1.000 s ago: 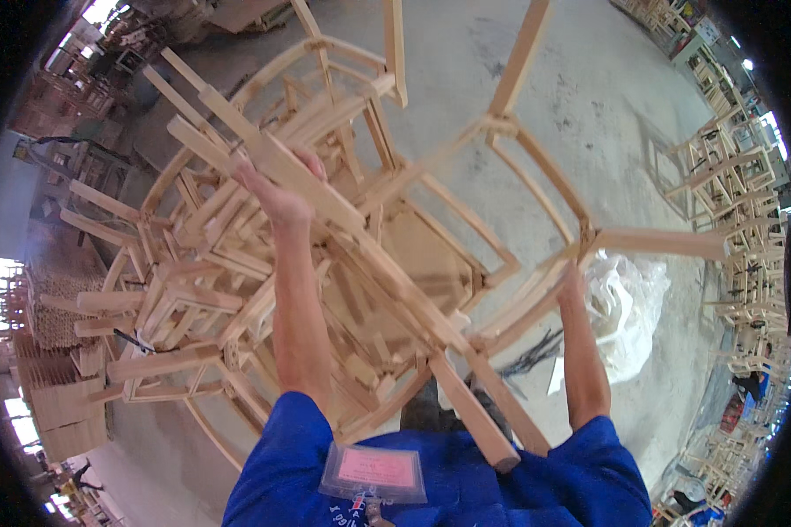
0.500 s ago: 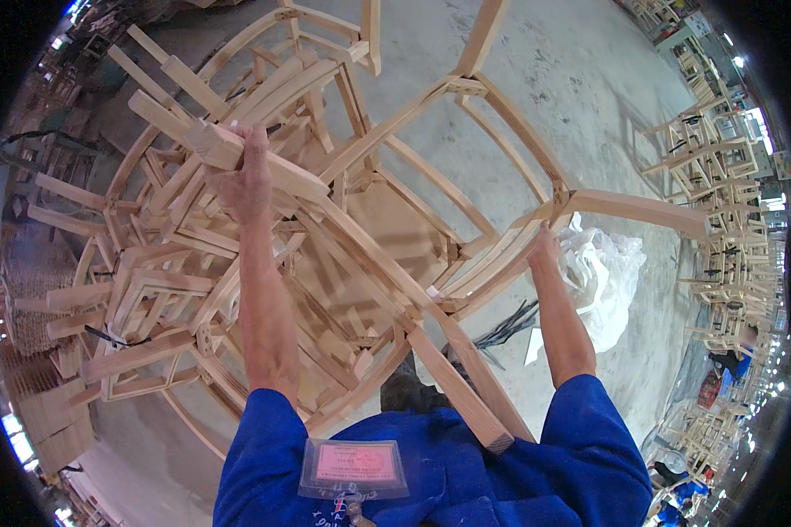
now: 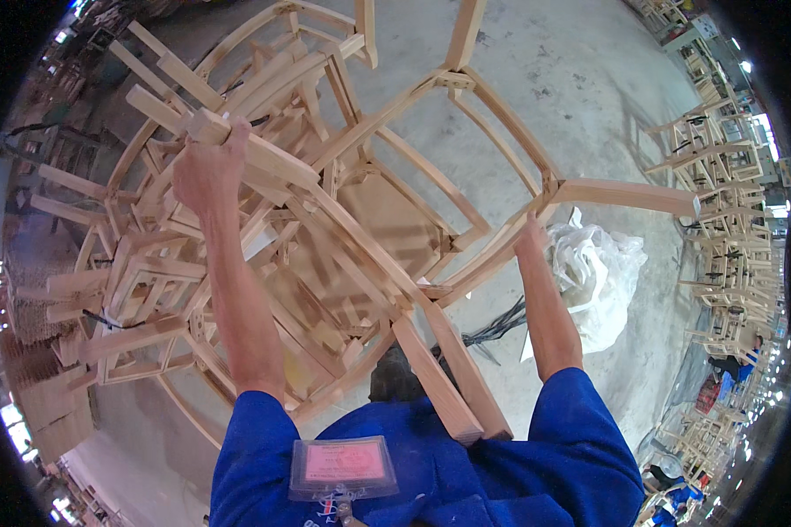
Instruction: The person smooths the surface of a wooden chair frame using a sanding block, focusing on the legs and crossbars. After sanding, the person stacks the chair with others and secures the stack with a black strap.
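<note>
Grey floor (image 3: pixel 562 88) surrounds chair frames (image 3: pixel 359 235) — and plastic (image 3: pixel 598 268).

The chair frame (image 3: pixel 360 235) is matt wood, the sheeting (image 3: pixel 599 274) probably plastic.

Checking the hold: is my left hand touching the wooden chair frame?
Touching: the head view shows the left hand curled over one end of the wooden chair frame.
</note>
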Demonstrator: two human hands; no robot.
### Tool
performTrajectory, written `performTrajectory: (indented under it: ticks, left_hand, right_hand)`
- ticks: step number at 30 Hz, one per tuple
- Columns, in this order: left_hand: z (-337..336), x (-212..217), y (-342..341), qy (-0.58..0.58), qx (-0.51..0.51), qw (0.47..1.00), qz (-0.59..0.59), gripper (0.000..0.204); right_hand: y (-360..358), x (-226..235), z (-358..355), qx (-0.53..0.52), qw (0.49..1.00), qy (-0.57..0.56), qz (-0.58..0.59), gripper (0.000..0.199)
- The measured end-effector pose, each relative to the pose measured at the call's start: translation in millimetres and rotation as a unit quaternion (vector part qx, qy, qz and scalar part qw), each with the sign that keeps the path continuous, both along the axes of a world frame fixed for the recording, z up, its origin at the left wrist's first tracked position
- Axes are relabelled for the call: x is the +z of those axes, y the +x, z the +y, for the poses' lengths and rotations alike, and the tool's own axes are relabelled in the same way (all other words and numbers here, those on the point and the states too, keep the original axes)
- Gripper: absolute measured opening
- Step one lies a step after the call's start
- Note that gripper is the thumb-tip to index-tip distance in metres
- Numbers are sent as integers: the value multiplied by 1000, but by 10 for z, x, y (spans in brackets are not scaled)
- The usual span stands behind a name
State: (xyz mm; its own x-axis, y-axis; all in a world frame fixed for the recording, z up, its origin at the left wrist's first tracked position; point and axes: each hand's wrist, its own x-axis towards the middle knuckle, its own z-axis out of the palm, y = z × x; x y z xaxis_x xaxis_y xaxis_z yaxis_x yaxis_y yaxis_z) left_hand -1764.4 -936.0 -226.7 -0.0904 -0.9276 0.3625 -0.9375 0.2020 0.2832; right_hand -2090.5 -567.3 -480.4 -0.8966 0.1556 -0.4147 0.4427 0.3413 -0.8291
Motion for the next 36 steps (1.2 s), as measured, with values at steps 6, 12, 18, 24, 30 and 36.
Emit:
performTrajectory:
  ticks: [6, 12, 18, 24, 30, 36]
  left_hand:
    - [143, 9, -153, 36, -32, 997, 57, 63]
    - [1176, -633, 283, 97, -151, 976, 121, 45]
    - [3517, -1453, 1054, 280, 8, 957, 72, 22]
    - [5147, -1696, 435, 374, -41, 913, 155, 39]
    - [4863, -2054, -574, 206, 105, 895, 382, 58]
    - [4600, -1659, -1133, 107, 178, 882, 422, 59]
  right_hand:
    - [-233, -199, 225, 49, 998, 16, 30, 56]
    - [-193, -119, 10, 33, 996, -35, 73, 61]
    - [-81, -74, 67, 116, 989, -65, 66, 47]
    - [-632, -165, 394, 230, 950, -130, -166, 37]
    - [-929, -45, 350, 318, 885, -137, -312, 32]
    - [-1086, -287, 298, 353, 853, -81, -376, 22]
